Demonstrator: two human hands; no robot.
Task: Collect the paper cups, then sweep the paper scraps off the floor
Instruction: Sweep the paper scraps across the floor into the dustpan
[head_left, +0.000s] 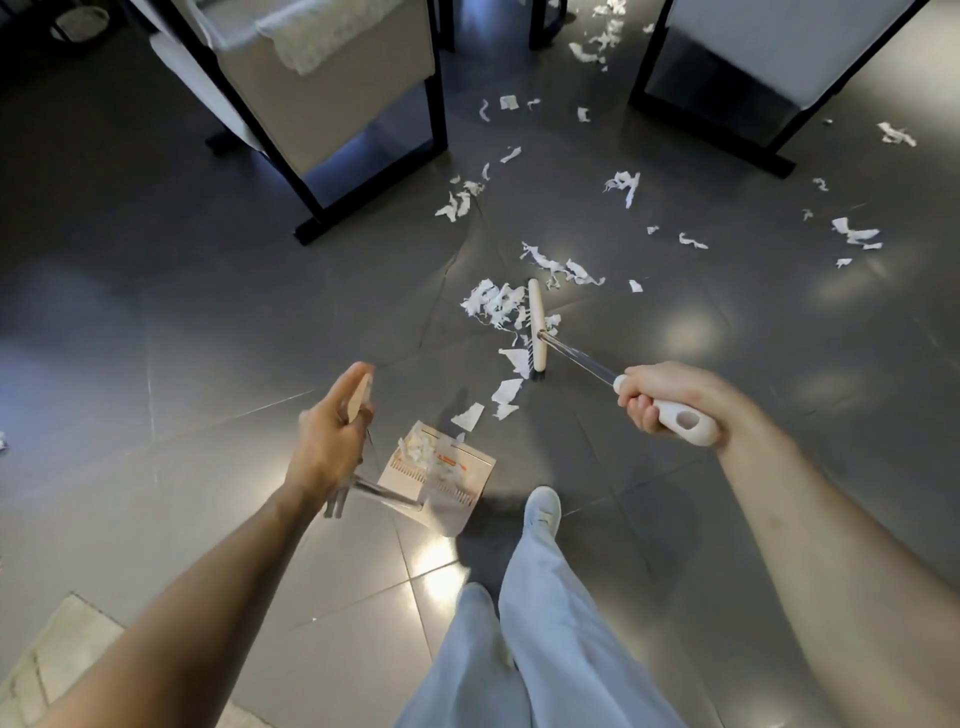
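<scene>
My right hand grips the white handle of a broom whose cream head rests on the grey tiled floor. A heap of white paper scraps lies against the head's left side, and a few more scraps trail toward the dustpan. My left hand holds the top of the dustpan's long handle. The cream dustpan stands on the floor by my foot with some scraps inside. More scraps are scattered across the floor further out. No paper cups are in view.
Two chairs with black frames stand ahead, one at the upper left and one at the upper right, with scraps lying between and under them. My legs and a white shoe are at the bottom centre. A pale rug corner shows at the lower left.
</scene>
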